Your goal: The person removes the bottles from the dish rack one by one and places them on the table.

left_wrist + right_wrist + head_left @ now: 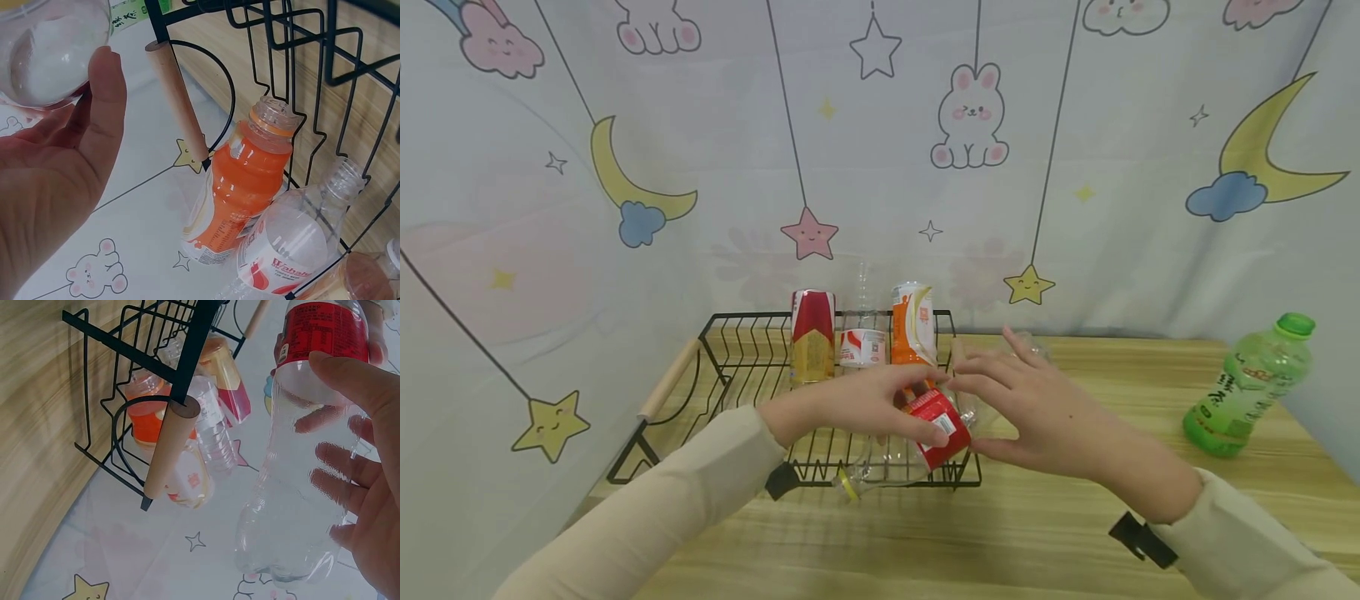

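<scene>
Clear plastic bottle (290, 469), red label (325, 334), sits over the near right of the basket (195, 353); my left hand (865, 406) and right hand (1041, 408) curl loosely round it; looks empty, so probably light, thin-walled, slick, easily dented; label seems the best hold. Count: one bottle held; three in basket, one red-gold bottle (812, 337), one white-labelled bottle (863, 348), one orange bottle (913, 325); one green bottle (1247, 387) at right.

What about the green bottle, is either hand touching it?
No, the head view shows the green bottle apart on the wood-grain table, while the left hand and right hand are both at the red-labelled bottle.
</scene>
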A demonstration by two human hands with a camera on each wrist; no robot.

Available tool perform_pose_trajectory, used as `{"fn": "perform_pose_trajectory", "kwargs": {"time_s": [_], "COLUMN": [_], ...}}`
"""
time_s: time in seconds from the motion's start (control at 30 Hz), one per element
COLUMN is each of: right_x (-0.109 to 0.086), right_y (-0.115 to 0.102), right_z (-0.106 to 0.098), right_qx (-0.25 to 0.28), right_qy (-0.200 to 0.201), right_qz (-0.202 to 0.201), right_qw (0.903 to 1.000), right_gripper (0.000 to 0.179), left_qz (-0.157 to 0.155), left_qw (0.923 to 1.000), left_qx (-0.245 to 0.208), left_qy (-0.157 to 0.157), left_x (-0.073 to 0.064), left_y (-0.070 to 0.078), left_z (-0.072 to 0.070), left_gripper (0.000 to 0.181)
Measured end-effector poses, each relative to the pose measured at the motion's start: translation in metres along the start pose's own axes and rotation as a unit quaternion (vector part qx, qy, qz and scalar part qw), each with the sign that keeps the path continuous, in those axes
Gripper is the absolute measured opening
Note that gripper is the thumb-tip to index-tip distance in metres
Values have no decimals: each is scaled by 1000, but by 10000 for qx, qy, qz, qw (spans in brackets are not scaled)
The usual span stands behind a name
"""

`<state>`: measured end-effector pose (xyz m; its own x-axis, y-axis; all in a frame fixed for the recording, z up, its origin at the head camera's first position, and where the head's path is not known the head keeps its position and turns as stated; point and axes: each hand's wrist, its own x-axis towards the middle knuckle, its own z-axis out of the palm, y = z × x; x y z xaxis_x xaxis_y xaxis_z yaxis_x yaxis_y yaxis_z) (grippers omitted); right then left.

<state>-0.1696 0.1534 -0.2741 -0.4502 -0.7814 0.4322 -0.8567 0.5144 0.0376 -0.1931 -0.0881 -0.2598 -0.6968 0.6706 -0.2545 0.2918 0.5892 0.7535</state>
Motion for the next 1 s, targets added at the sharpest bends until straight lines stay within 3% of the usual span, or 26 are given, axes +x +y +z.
{"fn": "perform_pose_trajectory", "kwargs": {"time_s": [0.4,0.73,1.0], "right_x": [-1,-7,-18], "right_y": [3,12,22], "right_z": [3,-8,-14], "right_qx": [-159,-245,-203], "right_qy": [362,445,681], "right_qz": [-192,229,366], "right_qw": [9990,9984,9968], "right_gripper": [65,66,69], "left_qz": [163,402,406], "left_qw": [9998,9962,9937], "left_qx": [-110,-241,-250], "left_qy": [16,730,1014], "left_x": [0,-20,-31], "left_y": [-6,-3,-7], "left_z": [-3,-22,-34], "left_gripper": [65,65,60]}}
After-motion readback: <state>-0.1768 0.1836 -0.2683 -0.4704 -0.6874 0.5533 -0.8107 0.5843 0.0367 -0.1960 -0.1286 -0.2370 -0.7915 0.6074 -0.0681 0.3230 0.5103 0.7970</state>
